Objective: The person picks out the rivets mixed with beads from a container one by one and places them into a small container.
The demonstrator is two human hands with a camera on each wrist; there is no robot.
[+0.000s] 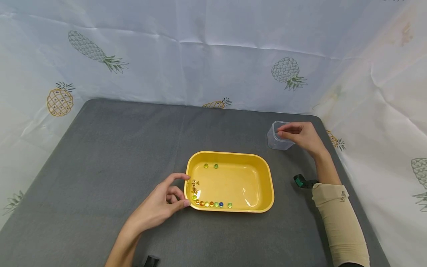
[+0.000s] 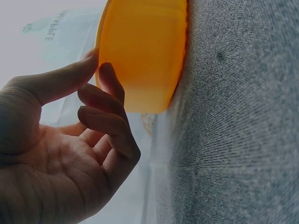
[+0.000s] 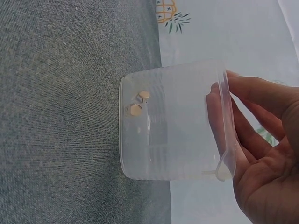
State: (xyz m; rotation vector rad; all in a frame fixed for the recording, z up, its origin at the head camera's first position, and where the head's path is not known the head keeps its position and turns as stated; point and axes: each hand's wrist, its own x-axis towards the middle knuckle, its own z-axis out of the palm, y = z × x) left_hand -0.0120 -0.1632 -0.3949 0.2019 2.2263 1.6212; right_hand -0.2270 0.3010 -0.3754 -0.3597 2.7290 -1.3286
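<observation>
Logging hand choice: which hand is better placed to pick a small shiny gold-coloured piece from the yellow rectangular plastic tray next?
Probably the left hand: it touches the tray's rim beside the gold-coloured pieces; the right hand is at the clear boxy plastic container.

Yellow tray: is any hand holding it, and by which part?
The left hand holds the yellow tray by the rim at its left end.

The tray [image 1: 230,181] looks glossy plastic, the table cover [image 1: 133,148] matt cloth.
</observation>
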